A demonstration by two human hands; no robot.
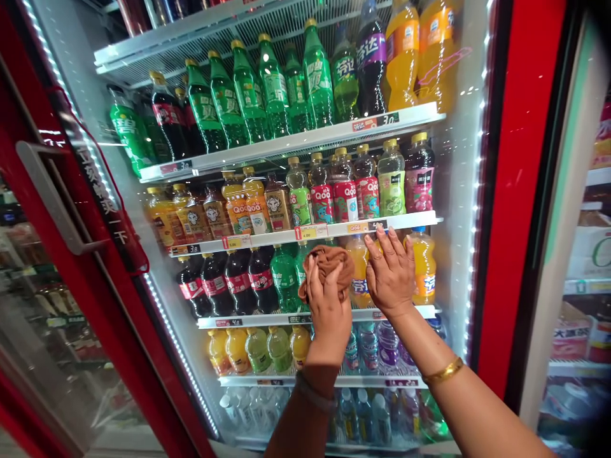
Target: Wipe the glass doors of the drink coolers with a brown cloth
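Note:
My left hand [330, 312] is closed on a bunched brown cloth [330, 256], held up in front of the shelf of large cola and green soda bottles. Just right of it, my right hand [392, 273] is raised with the palm forward and the fingers spread. It appears to lie flat against the glass door, its fingertips level with a white shelf edge [420, 220]. Orange soda bottles [424, 267] show behind and beside that hand. A gold bracelet [443, 371] circles my right wrist, and a dark band is on the left.
Rows of bottled drinks fill the lit cooler: green soda bottles [248, 95] above, juice bottles [346, 184] in the middle, water bottles [363, 413] at the bottom. A red door frame [527, 191] stands at right. A grey handle [52, 197] sticks out at left.

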